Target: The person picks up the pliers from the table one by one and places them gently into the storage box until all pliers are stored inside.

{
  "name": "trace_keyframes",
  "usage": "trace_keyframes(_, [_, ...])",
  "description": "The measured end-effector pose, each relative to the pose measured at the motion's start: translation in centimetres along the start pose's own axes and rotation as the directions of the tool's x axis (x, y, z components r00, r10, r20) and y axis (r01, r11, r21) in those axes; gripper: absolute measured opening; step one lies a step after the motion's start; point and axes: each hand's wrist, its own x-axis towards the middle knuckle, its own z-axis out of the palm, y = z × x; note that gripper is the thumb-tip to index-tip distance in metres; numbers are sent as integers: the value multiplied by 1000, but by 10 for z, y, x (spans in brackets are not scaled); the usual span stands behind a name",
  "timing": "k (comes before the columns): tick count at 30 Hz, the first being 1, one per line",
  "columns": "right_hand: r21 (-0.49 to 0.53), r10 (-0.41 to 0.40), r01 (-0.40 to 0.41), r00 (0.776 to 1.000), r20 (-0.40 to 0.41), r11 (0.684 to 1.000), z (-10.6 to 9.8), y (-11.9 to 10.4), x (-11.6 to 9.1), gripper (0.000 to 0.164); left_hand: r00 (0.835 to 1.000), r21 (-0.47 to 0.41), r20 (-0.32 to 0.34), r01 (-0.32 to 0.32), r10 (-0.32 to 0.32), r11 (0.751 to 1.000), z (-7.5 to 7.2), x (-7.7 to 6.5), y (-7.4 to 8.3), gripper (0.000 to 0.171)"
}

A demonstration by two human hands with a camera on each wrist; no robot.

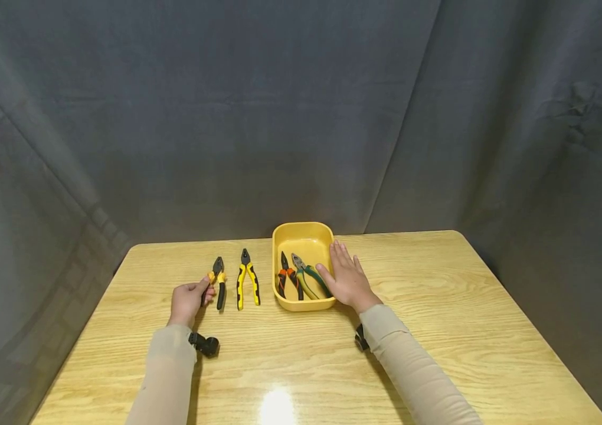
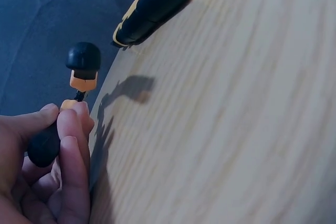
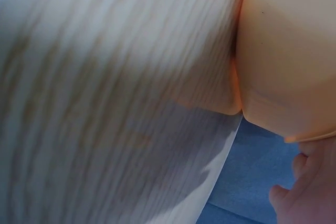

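Note:
At the left, my left hand [image 1: 188, 301] pinches one handle of black-and-yellow pliers [image 1: 221, 289]. The left wrist view shows thumb and fingers round that black grip, with the pliers [image 2: 84, 59] raised over the wood. Just right of them lies a second pair, yellow-and-black pliers [image 1: 241, 283], handles spread. My right hand [image 1: 351, 283] rests with straight fingers on the right rim of a yellow bin [image 1: 303, 306]. Inside the bin lie orange-and-black pliers [image 1: 282, 282] and green-and-yellow pliers [image 1: 308, 280]. In the right wrist view, the hand [image 3: 310, 187] touches the bin's rim.
A wooden table [image 1: 465, 330] carries everything. Dark grey curtains [image 1: 216, 118] hang behind the table's far edge and at both sides. The bin stands close to the far edge. A black camera mount [image 1: 205, 344] sits on the left wrist.

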Motion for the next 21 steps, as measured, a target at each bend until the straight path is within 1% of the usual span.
trace_keyframes(4, [13, 0, 0, 1000, 0, 1000, 0, 0, 0, 79, 1000, 4, -15, -8, 8, 1000, 2, 0, -2, 47])
trace_keyframes(9, [10, 2, -2, 1000, -1, 1000, 1, 0, -1, 81, 1000, -21, -27, -6, 6, 1000, 5, -3, -2, 44])
trace_keyframes(14, [15, 6, -6, 1000, -2, 1000, 1, 0, 0, 82, 1000, -42, -26, -9, 8, 999, 8, -5, 2, 45])
trace_keyframes(21, [27, 15, -15, 1000, 2, 1000, 0, 0, -1, 78, 999, -57, -42, -14, 12, 998, 13, -7, 9, 45])
